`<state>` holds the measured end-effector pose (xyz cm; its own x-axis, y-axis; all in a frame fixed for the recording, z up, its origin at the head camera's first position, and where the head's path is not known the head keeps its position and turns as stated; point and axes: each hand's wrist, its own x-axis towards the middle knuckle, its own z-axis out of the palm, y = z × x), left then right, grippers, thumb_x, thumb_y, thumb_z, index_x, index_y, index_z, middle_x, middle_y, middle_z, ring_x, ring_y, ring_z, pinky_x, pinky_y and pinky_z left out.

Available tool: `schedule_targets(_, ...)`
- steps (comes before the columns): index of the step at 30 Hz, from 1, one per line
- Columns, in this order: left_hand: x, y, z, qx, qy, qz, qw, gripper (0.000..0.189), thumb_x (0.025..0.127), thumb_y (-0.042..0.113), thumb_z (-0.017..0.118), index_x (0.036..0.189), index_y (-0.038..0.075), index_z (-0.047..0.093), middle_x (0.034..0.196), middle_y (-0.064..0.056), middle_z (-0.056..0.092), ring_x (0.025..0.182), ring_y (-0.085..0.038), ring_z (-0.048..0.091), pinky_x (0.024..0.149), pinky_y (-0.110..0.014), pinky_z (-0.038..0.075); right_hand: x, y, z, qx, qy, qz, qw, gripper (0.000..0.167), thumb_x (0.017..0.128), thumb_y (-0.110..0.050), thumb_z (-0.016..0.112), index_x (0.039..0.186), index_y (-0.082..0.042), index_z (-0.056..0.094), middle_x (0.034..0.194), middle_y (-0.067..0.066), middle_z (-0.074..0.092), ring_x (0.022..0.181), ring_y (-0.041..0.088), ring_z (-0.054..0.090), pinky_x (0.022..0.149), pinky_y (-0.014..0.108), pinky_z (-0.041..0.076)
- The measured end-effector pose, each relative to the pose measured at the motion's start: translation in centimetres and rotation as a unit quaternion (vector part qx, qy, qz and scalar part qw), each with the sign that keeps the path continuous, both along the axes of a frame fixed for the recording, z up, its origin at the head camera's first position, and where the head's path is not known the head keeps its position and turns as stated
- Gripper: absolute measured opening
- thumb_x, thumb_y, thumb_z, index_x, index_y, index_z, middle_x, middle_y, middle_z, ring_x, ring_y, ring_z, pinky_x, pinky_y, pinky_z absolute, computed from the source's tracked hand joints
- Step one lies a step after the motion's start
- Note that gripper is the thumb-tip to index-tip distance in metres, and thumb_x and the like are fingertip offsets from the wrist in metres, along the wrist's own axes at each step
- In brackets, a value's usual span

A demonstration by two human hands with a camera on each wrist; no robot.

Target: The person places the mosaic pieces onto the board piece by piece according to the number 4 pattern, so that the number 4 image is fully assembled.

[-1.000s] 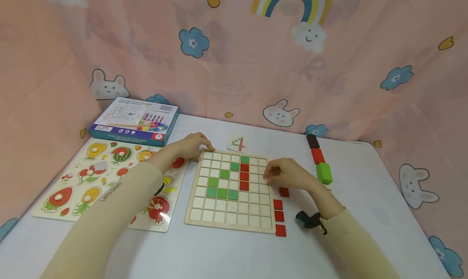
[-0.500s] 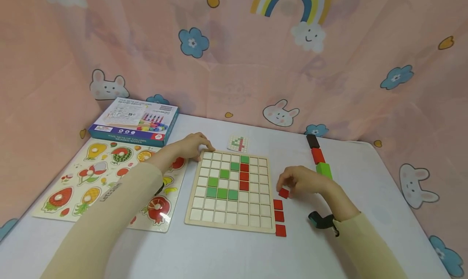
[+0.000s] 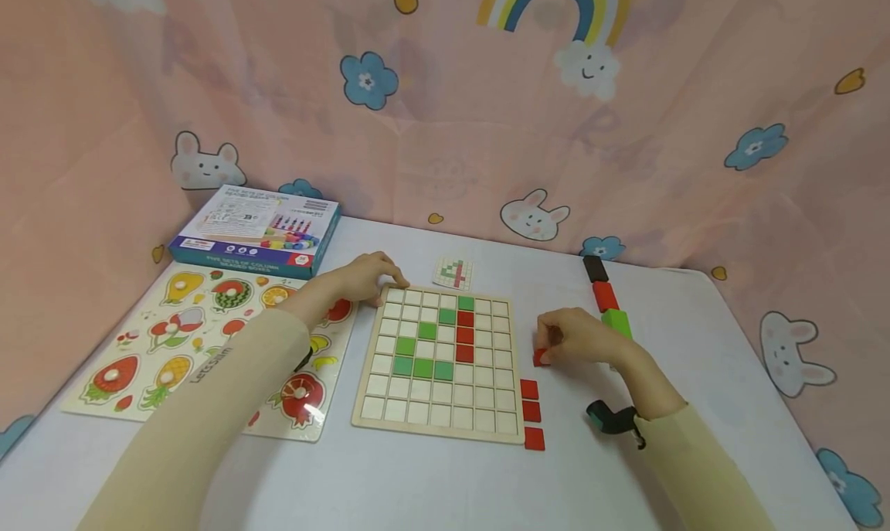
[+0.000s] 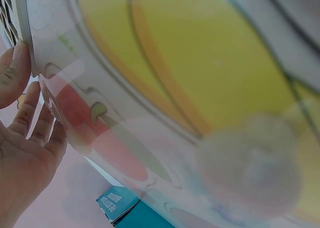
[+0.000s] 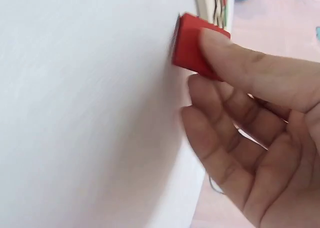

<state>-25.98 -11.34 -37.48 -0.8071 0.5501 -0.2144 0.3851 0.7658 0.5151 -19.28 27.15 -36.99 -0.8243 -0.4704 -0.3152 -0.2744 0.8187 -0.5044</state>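
My right hand [image 3: 577, 336] pinches a red square tile [image 5: 192, 44] between thumb and fingers, right of the wooden grid board [image 3: 410, 433]. In the right wrist view the thumb lies over the tile's face, and the tile is lifted and tilted. My left hand [image 3: 365, 277] holds the board's far left corner, thumb at the left side and fingers at the far edge. Green tiles [image 3: 422, 369] form a stepped line and a row in the board, and a column of red tiles [image 3: 464, 335] stands beside them. Several loose red tiles [image 3: 531, 412] lie along the board's right edge.
A small pattern card [image 3: 453, 273] lies behind the board. Left are a fruit puzzle board [image 3: 149, 299] and a blue-and-white box [image 3: 243, 229]. At the right stand black [image 3: 595, 268], red [image 3: 605, 297] and green [image 3: 616, 324] blocks in a line.
My right hand has moved from the board's right edge to the loose red tile and picked it up, raising it slightly. The left hand has stayed at the board's corner.
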Motion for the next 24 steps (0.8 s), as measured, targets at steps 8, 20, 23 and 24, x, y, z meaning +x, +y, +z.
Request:
schedule_targets(8, -0.1, 0.0, -0.1, 0.003, 0.001, -0.002, 1.0, 0.052, 0.08, -0.006, 0.07, 0.128, 0.014, 0.067, 0.143, -0.02, 0.048, 0.135, -0.043, 0.041, 0.116, -0.057, 0.032, 0.3, -2.6, 1.0, -0.074, 0.019, 0.007, 0.9971, 0.011, 0.086, -0.01, 0.072, 0.094, -0.017, 0.071, 0.084, -0.002, 0.066, 0.083, 0.017, 0.057, 0.071, 0.025, 0.05)
schedule_targets(20, -0.2, 0.0, -0.1, 0.003, 0.008, -0.009, 0.9999, 0.052, 0.08, -0.006, 0.07, 0.127, 0.013, 0.067, 0.142, -0.022, 0.048, 0.134, -0.044, 0.042, 0.115, -0.058, 0.033, 1.8, -8.3, 0.6, -0.112, 0.008, 0.058, 0.9919, 0.013, 0.088, -0.009, 0.07, 0.099, -0.016, 0.074, 0.09, -0.001, 0.07, 0.082, 0.014, 0.059, 0.071, 0.022, 0.052)
schedule_targets(23, -0.2, 0.0, -0.2, 0.001, 0.005, -0.005, 1.0, 0.052, 0.08, -0.006, 0.07, 0.128, 0.014, 0.067, 0.143, -0.021, 0.048, 0.135, -0.044, 0.041, 0.116, -0.058, 0.032, 2.0, -9.0, 0.4, -0.106, 0.005, 0.064, 0.9922, 0.014, 0.088, -0.009, 0.071, 0.098, -0.018, 0.075, 0.089, -0.004, 0.07, 0.082, 0.013, 0.059, 0.071, 0.021, 0.052)
schedule_targets(24, -0.2, 0.0, -0.2, 0.001, 0.004, -0.004, 1.0, 0.052, 0.08, -0.006, 0.07, 0.128, 0.014, 0.067, 0.143, -0.021, 0.047, 0.135, -0.044, 0.041, 0.116, -0.058, 0.032, 2.0, -9.2, 0.3, -0.105, 0.006, 0.067, 0.9922, 0.013, 0.088, -0.009, 0.071, 0.098, -0.018, 0.074, 0.089, -0.005, 0.071, 0.082, 0.012, 0.06, 0.072, 0.021, 0.053)
